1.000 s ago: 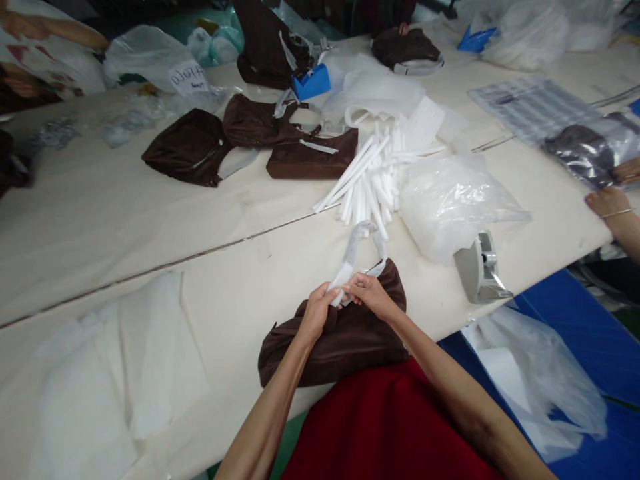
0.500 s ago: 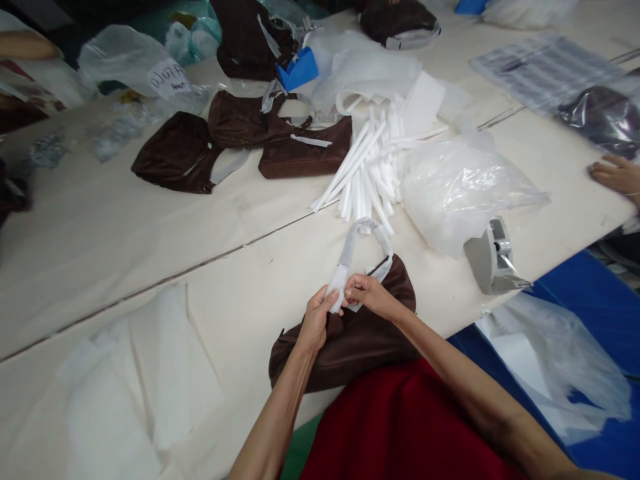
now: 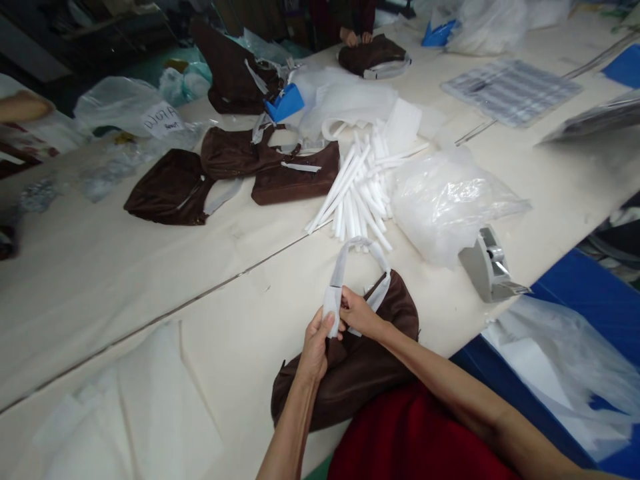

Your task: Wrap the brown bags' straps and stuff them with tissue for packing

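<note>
A dark brown handbag lies on the table right in front of me. Its strap is wrapped in thin white material and arches away from me. My left hand pinches the strap's wrapped near end, thumb on top. On the right side of that same end, my right hand has its fingers curled in against the wrapping. Its fingertips are partly hidden, so what exactly they pinch is unclear. Just beyond the strap lies a pile of white foam sticks.
A grey tape dispenser stands at the table's right edge, near a clear plastic bag. More brown handbags lie at the back left, by a blue dispenser. Another person's hands touch a bag at the far side.
The view has tilted up a little, showing a co-worker's hands at the far side. My right hand has shifted slightly along the strap end; my left keeps its pinch.
</note>
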`<state>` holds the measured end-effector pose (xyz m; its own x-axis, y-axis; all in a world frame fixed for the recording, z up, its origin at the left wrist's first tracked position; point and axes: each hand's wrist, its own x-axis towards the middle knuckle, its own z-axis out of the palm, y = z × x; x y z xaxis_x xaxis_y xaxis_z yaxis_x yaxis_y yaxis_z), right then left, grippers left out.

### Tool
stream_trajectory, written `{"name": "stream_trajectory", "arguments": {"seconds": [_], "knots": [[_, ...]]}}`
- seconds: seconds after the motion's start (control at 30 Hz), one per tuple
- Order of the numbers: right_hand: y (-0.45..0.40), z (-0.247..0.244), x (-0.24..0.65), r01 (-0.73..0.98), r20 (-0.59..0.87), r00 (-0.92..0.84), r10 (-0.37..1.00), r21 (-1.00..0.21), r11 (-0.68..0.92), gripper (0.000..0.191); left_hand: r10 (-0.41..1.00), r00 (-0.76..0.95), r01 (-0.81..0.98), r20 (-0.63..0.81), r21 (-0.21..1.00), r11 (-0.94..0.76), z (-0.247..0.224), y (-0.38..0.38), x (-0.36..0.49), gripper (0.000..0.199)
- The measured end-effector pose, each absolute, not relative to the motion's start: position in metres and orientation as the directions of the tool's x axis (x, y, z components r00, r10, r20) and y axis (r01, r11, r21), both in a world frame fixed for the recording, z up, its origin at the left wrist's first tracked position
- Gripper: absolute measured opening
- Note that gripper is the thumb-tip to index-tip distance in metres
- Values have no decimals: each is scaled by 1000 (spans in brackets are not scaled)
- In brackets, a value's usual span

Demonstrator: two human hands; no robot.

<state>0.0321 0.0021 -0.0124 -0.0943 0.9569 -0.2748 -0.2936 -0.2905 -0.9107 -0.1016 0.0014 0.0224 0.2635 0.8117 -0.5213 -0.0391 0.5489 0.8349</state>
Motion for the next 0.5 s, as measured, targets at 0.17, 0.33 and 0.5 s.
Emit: {"name": "stream_trajectory", "arguments": {"seconds": [0.17,0.33,0.5], "knots": [[35,-11,28,2,-293,-66,954,-956,-293,21,805,317,-42,-502,840,540,30,0,-101,59],[23,1,66,161,-251,81,965,-952,-261,27,886,131,-124,-445,879,460,44,28,-124,68],[-45,-1,142,290,-302,344,889,-866,-407,38,812,-244,-223,-530,846,484,35,91,-192,55]]}}
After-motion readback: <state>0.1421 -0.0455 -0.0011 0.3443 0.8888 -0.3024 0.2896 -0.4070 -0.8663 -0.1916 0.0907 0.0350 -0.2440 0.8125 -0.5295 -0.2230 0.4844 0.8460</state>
